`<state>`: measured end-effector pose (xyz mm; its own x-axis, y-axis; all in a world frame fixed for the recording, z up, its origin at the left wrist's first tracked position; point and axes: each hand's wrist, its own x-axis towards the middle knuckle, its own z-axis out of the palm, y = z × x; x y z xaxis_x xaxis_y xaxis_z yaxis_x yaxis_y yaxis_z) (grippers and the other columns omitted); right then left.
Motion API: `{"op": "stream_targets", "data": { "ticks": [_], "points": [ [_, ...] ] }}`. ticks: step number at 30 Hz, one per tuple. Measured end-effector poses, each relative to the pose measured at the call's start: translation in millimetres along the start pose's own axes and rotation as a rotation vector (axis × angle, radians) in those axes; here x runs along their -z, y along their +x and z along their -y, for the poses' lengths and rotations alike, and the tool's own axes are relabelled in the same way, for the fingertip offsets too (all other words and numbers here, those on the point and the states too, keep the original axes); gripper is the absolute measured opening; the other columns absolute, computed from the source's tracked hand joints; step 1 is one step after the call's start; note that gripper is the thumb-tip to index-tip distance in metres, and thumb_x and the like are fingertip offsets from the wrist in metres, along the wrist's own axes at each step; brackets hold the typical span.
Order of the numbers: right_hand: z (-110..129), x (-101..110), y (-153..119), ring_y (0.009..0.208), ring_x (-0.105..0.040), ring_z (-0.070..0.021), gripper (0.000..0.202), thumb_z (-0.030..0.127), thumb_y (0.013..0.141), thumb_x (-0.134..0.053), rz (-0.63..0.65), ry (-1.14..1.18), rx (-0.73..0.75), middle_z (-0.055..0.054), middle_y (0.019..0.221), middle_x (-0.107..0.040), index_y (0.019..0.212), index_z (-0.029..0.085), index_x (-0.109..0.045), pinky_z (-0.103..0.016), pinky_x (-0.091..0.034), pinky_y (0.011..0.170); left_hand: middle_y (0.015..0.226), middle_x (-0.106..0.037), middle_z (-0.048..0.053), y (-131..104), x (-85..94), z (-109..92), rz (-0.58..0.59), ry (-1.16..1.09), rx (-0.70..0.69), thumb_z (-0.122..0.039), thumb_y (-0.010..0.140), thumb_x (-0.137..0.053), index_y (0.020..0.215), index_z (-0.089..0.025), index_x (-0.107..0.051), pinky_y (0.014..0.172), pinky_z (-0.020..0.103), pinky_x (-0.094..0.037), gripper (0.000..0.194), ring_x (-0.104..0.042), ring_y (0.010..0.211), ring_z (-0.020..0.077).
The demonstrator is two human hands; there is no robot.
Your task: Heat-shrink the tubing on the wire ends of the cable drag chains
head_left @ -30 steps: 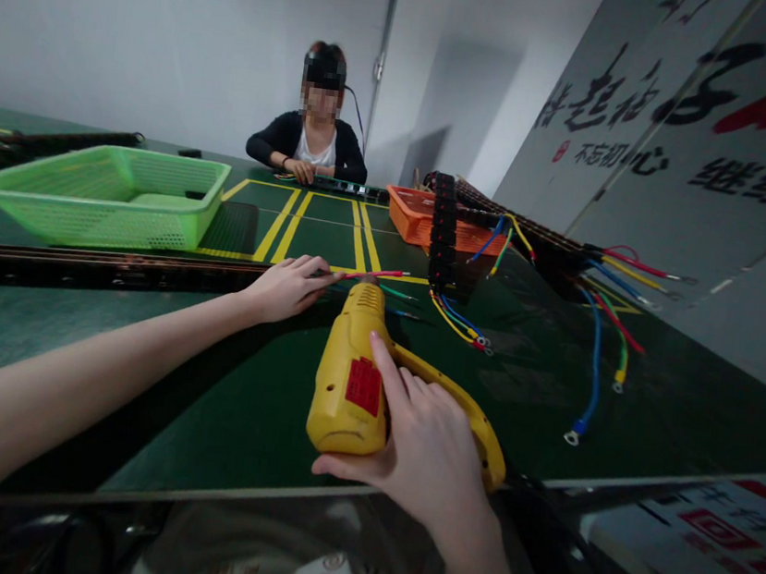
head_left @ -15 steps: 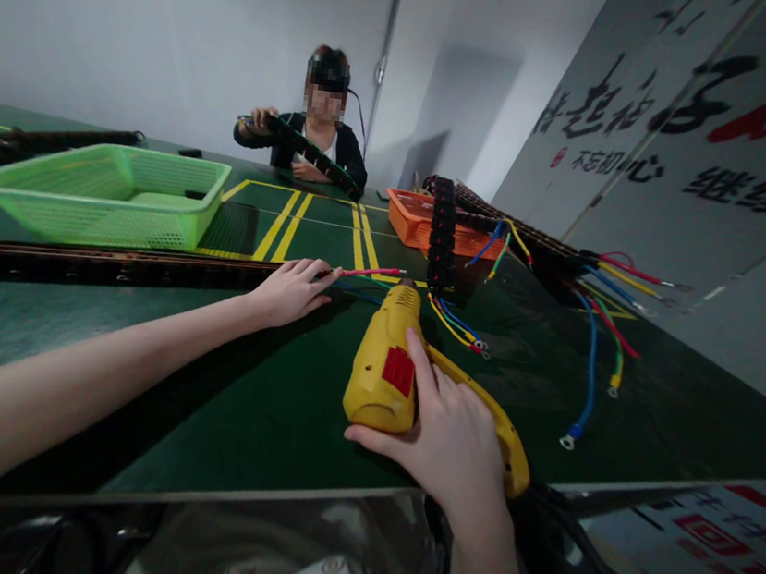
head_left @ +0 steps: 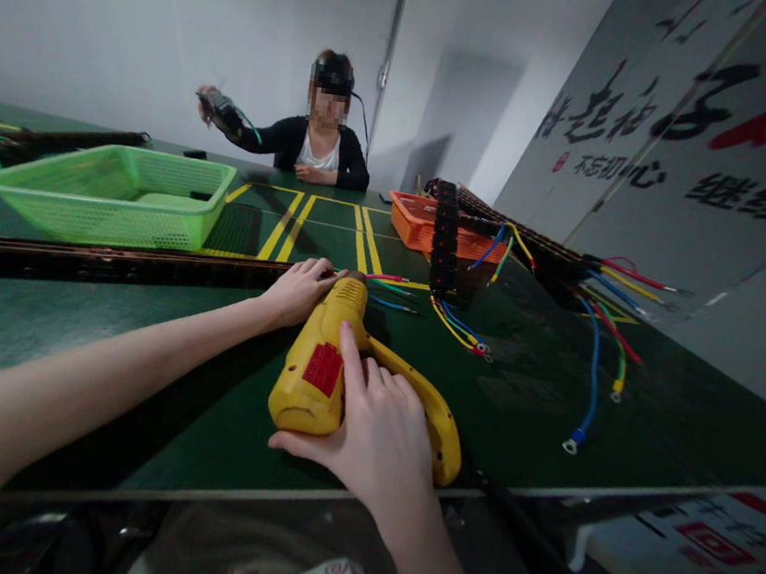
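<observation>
A yellow heat gun [head_left: 324, 345] with a red label lies on its side, my right hand [head_left: 377, 417] gripping its body and handle. Its nozzle points away from me, close to the fingers of my left hand [head_left: 299, 291]. That hand is closed on a red wire [head_left: 388, 277] at the end of a long black cable chain [head_left: 113, 263]; the gun's nozzle hides part of the fingertips. Blue wire [head_left: 395, 305] and green wire ends emerge just beyond the nozzle.
A green basket [head_left: 112, 221] stands behind the chain. An orange basket [head_left: 411, 225] bears more cable chains [head_left: 445, 239], with coloured wires and ring terminals [head_left: 571, 445] spreading right. A co-worker [head_left: 320, 149] sits opposite, holding a dark item. The gun's black cord [head_left: 502, 507] crosses the table's front edge.
The heat gun moved left in my right hand, bringing its nozzle to my left fingers. Across the table, the co-worker's arm swung out to the left with the dark chain.
</observation>
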<state>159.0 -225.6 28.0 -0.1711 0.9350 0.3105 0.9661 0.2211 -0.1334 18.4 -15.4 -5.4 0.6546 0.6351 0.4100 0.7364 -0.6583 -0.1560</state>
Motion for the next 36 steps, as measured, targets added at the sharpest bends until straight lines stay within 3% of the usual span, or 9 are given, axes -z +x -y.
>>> {"op": "stream_targets", "data": {
  "ticks": [10,25,36],
  "points": [
    [-1.8,-1.8,3.7,0.088,-0.062,-0.03,0.13,0.084,0.053,-0.064,-0.036,0.005,0.031,-0.014,0.099,-0.066,0.15,0.01,-0.02,-0.043,-0.047,0.081,0.117,-0.052,0.012,-1.4,3.3,1.7,-0.051,-0.087,-0.026,-0.026,0.092,-0.042,0.133,-0.019,-0.051,0.094,0.041,-0.042,0.042,-0.047,0.105,0.0257],
    [-43.6,2.6,-14.1,0.083,-0.065,-0.0299,0.126,0.085,0.053,-0.062,-0.172,-0.122,0.047,-0.014,0.096,-0.067,0.147,0.007,-0.027,-0.041,-0.049,0.073,0.12,-0.052,0.012,-2.6,3.0,0.9,-0.078,-0.089,-0.039,-0.021,0.089,-0.043,0.138,-0.019,-0.044,0.094,0.041,-0.042,0.049,-0.048,0.108,0.0259],
    [-40.0,1.0,-16.8,0.082,-0.064,-0.0307,0.122,0.085,0.057,-0.059,-0.215,-0.142,0.021,-0.014,0.097,-0.067,0.146,0.009,-0.028,-0.042,-0.05,0.072,0.115,-0.055,0.013,-2.1,8.2,-3.4,-0.079,-0.08,-0.012,-0.025,0.09,-0.041,0.121,-0.012,-0.051,0.092,0.041,-0.043,0.034,-0.049,0.105,0.0264]
  ]
}}
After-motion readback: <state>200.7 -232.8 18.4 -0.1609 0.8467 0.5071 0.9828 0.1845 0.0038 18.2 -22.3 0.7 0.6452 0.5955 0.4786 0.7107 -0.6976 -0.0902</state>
